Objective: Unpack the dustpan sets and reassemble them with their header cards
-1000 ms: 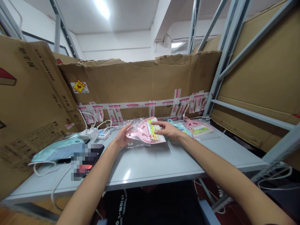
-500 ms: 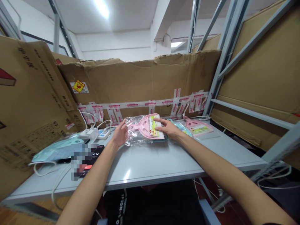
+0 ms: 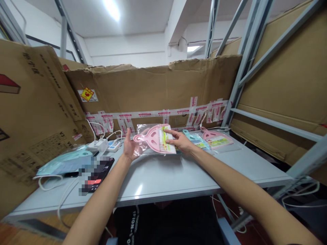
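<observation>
A pink dustpan (image 3: pixel 150 139) with a white-bristled brush and a yellow-green label card (image 3: pixel 165 136) is above the table, its handle pointing left. My right hand (image 3: pixel 180 140) grips its wide end, thumb and fingers on the card side and edge. A clear plastic bag (image 3: pixel 143 129) shows behind and around the dustpan; whether the dustpan is inside it I cannot tell. My left hand (image 3: pixel 131 148) is beside the handle, thumb raised and apart, its other fingers stretched behind the clear plastic. A blue dustpan set (image 3: pixel 196 140) and another pink dustpan set (image 3: pixel 217 139) lie to the right.
On the grey table (image 3: pixel 158 177), a wrapped teal dustpan (image 3: pixel 66 161) and a dark phone (image 3: pixel 102 173) lie at left. Behind them are a power strip (image 3: pixel 113 145) and white cables. Cardboard (image 3: pixel 153 88) walls the back; a metal frame (image 3: pixel 237 81) stands at right.
The pink dustpan has shifted slightly left, its handle now nearer my left hand. My left thumb has lifted off the plastic bag's edge. My right hand has moved slightly left with the dustpan.
</observation>
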The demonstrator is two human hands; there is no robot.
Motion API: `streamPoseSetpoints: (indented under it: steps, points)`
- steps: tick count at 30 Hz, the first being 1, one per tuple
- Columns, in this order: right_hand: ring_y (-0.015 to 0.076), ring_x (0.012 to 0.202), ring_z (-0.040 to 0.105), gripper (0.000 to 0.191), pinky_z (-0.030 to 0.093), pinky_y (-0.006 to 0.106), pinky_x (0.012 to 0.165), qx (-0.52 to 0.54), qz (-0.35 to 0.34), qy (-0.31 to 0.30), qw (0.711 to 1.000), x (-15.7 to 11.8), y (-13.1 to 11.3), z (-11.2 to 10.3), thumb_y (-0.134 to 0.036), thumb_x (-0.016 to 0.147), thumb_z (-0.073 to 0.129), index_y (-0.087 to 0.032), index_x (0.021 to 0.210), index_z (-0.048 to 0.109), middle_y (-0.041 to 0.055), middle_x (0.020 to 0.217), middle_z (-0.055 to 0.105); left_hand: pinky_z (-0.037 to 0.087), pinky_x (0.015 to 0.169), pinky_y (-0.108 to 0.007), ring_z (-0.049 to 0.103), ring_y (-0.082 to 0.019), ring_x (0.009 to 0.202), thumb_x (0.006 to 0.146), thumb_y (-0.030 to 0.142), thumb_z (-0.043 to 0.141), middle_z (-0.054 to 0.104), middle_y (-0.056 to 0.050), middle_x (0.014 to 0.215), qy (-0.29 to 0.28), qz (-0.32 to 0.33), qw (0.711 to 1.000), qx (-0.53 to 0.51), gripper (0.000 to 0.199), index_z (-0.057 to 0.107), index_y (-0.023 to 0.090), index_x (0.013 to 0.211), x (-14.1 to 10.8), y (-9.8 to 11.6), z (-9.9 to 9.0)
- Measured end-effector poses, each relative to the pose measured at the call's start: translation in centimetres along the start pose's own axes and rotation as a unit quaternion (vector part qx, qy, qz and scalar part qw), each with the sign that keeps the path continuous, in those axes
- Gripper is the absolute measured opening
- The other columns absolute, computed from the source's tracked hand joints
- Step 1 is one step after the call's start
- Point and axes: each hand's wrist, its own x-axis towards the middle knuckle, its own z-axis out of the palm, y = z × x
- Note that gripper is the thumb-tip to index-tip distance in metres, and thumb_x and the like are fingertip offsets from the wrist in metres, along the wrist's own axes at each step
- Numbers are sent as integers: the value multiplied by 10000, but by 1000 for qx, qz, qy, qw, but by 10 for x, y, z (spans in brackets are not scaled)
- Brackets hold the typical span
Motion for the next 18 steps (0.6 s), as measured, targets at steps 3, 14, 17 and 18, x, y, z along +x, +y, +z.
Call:
streamPoseSetpoints:
  steps: [3,14,17,18]
  points:
    - [305,1182,825,808,701,447,1034,9,-32,29,999,4,4,0,-290,610,1113,-289,1372,844,69,1353,850,579,1135,-751,718,-530,1386,1041,861,493,764,-292,1451,-15,-8,1000,-14,979,547,125,1684,3,-2,-1]
    - [290,1146,831,931,695,468,1065,-11,-29,26,999,6,6,-2,-269,586,1124,-255,1455,789,85,1313,859,509,1225,-740,630,-517,1503,1021,882,515,716,-285,1543,-31,11,999,-13,1068,470,91,1736,6,-8,-6]
    - [278,1150,827,968,681,449,1084,-22,-15,14,1000,2,6,4,-250,588,1119,-248,1489,765,90,1329,850,488,1239,-746,591,-519,1541,1019,892,495,696,-285,1571,-55,3,998,-15,1090,444,88,1754,7,-11,-5]
    - [275,1159,823,1001,674,443,1094,-27,-13,11,999,1,6,6,-238,576,1119,-245,1506,751,93,1342,845,478,1245,-750,580,-522,1550,1019,894,488,689,-285,1580,-61,1,998,-17,1091,448,88,1753,8,-12,-4]
